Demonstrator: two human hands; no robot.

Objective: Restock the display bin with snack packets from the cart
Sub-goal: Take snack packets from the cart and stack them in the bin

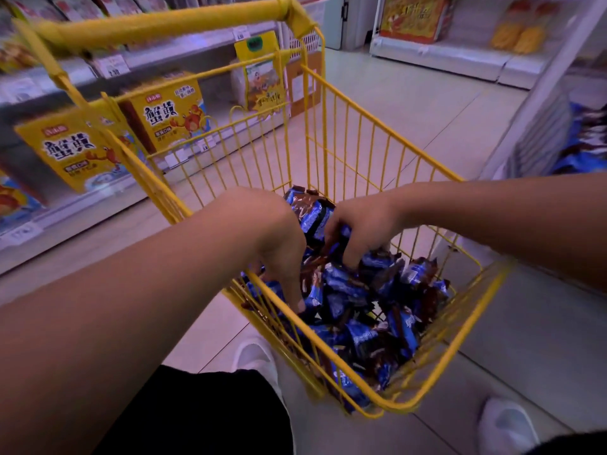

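A yellow wire cart [387, 133] stands in front of me, its basket holding a heap of several blue and brown snack packets [364, 310]. Both my hands are down inside the basket. My left hand [282, 257] reaches into the left side of the heap, fingers curled down among the packets. My right hand [361, 231] digs into the middle of the heap, fingers curled round a bunch of packets. At the far right edge a white display bin [538, 133] shows more blue packets [584, 149] inside it.
Shelves with yellow snack boxes [170, 113] line the left side of the aisle. White shelving with orange goods [460, 50] stands at the back right. My white shoes [505, 425] are on the pale tiled floor [410, 103] below the cart.
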